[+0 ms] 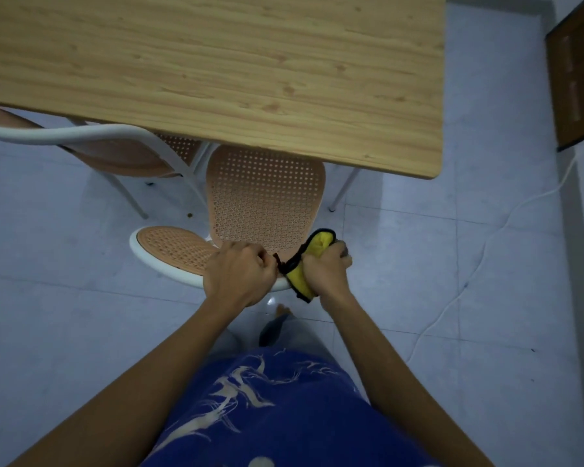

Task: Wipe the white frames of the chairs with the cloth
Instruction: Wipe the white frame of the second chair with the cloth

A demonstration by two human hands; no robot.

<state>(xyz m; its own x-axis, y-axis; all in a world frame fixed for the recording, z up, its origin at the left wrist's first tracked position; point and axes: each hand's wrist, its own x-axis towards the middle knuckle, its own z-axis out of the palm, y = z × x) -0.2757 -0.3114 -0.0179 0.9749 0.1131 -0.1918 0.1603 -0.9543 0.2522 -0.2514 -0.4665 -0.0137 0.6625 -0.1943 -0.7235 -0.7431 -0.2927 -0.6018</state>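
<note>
A chair with an orange woven back and seat (265, 193) stands tucked under the table, its white frame (149, 256) curving along the top of the backrest. My left hand (238, 273) is closed on that white rim and pinches the cloth's black edge. My right hand (327, 267) is shut on a yellow cloth with black trim (304, 264), pressed against the right end of the rim. A second chair with a white frame (81, 131) stands to the left, partly under the table.
A wooden table (216, 62) covers the top of the view. A white cable (479, 264) runs across the pale tiled floor on the right. A dark wooden cabinet (577, 72) stands at the far right. My foot (282, 311) shows below the chair.
</note>
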